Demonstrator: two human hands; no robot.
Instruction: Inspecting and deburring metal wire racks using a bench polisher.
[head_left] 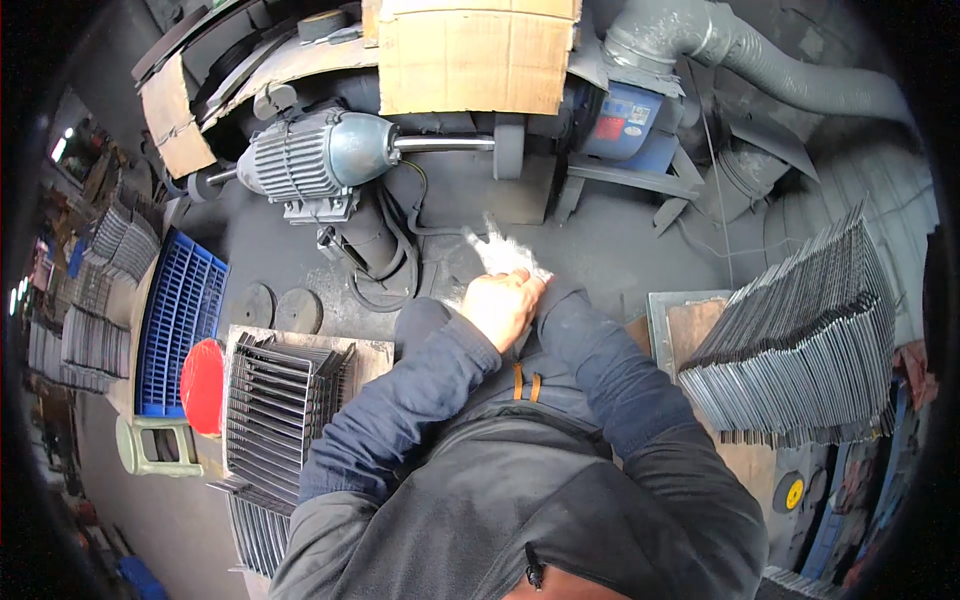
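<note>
A white glove covers my right hand, which reaches forward with its fingers spread and nothing in them. My left hand is bare. It is closed on the glove's cuff at my right wrist, with the thumb and fingers pinched together. Both hands are in front of my body, a little below the grey bench grinder motor with its shaft and grinding wheel.
Black wire racks stack at my left. Many thin metal racks stand at my right. Further left are a red round seat, a blue plastic grate and a pale green stool. Cardboard hangs over the grinder.
</note>
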